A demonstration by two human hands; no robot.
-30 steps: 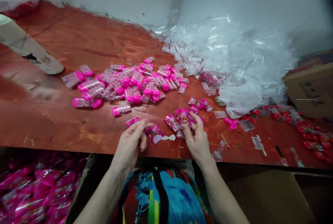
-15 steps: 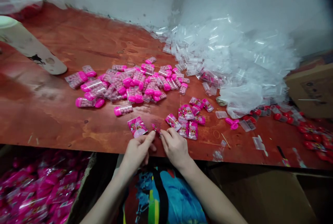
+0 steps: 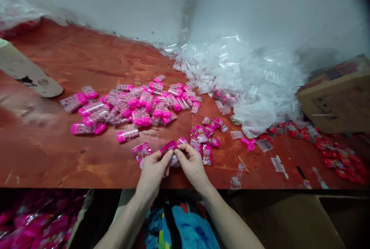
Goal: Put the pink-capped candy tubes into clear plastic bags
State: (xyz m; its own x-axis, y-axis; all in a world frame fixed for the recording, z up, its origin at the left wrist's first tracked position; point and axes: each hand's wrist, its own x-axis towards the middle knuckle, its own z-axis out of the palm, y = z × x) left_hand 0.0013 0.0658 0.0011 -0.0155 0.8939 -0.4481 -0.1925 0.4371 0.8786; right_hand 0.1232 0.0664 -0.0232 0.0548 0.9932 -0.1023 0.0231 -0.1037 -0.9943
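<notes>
A small pink printed sachet is pinched between my two hands just above the table's front edge. My left hand closes thumb and finger on its left side. The fingers of my right hand are closed on its right side; their tips partly cover it. Another pink sachet lies flat to the left of my left hand. Beyond my right hand is a loose group of pink sachets. Farther back lies a pile of clear bottles with pink caps, filled with pink balls.
A heap of clear plastic containers lies against the wall, with a white plastic bag before it. A cardboard box and red-capped pieces are at right. A pale tumbler lies left; below, a box holds pink packets.
The sachet between my hands has turned from a narrow, edge-on position to show its broad printed face. My view has shifted, so the table's contents appear lower and farther left.
</notes>
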